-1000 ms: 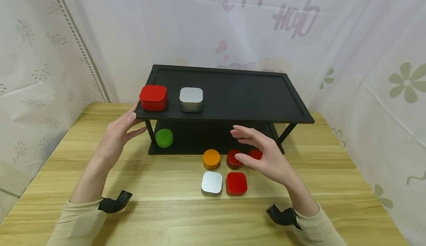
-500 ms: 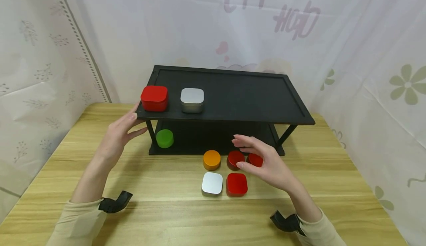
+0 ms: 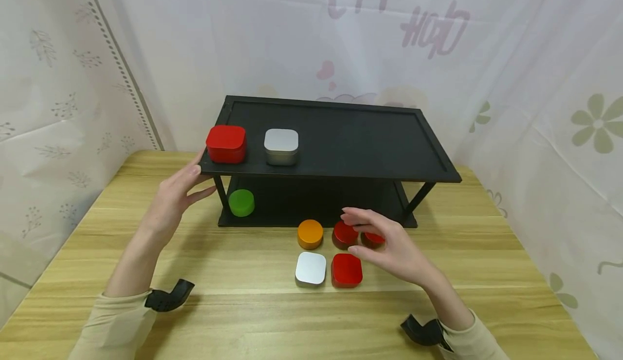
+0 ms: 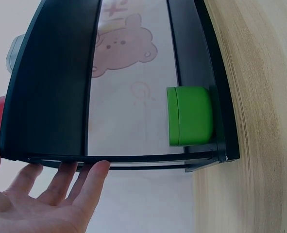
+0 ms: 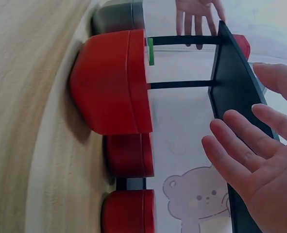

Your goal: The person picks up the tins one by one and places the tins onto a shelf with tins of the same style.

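My left hand (image 3: 170,200) touches the left end of the black two-tier shelf's (image 3: 350,138) top board, its thumb at the front corner and its fingers nearly straight. Above it on the board stand a red square tin (image 3: 226,144) and a silver tin (image 3: 281,146). A green tin (image 4: 192,116) stands at the lower tier's left end. My right hand (image 3: 389,246) hovers with parted fingers over two round red tins (image 5: 128,155) and holds nothing. Nearby on the table are another red square tin (image 5: 109,82), a white-topped silver tin (image 3: 310,268) and an orange round tin (image 3: 310,233).
The tins in front of the shelf stand in two rows on the wooden table (image 3: 243,317). A pale patterned cloth (image 3: 194,52) hangs behind and at the sides. The top board overhangs part of the lower tier (image 3: 282,208).
My right hand has come down and slightly nearer to me, lower over the red tins, its fingers parted throughout. The left hand stays at the shelf's end, and the tins stand where they were.
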{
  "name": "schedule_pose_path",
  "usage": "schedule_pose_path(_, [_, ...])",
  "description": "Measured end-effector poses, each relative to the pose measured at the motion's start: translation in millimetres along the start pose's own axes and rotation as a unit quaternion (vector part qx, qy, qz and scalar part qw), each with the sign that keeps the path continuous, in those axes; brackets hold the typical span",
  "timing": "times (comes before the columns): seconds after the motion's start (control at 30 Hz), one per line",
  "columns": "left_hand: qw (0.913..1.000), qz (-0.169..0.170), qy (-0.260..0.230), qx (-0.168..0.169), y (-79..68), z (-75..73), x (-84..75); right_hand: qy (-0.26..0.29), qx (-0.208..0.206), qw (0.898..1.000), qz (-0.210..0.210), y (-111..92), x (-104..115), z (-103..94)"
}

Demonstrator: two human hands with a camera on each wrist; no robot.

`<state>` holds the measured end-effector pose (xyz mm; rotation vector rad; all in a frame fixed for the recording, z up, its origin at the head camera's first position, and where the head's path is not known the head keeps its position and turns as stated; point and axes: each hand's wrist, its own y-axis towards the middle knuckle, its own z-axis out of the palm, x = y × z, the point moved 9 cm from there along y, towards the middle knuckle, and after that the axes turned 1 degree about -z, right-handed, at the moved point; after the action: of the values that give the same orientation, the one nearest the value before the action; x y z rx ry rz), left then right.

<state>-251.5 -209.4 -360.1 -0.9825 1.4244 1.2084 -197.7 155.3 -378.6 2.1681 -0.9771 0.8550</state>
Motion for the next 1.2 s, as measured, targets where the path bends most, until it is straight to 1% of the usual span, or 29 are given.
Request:
schedule_pose_path(0.3, [1.0000,0.003,-0.009,-0.003,0.0,-0.4,-0.2,0.002,0.027,0.999,0.018,-6.7,-8.6,7.8])
schedule_pose_path(0.73, [1.0000,0.000,-0.009,0.001,1.3,-0.5,1.6,0.004,0.060,0.998,0.029,-10.5,-16.5,14.3])
schedule_pose_path(0.97, [0.9998,0.006,-0.016,0.006,0.8,0.3,0.5,0.001,0.072,0.997,0.033,-12.5,-18.4,14.9])
schedule_pose_path(1.2, [0.9998,0.011,-0.019,0.005,-0.3,0.2,0.0,0.000,0.092,0.995,0.039,-12.8,-19.1,17.5])
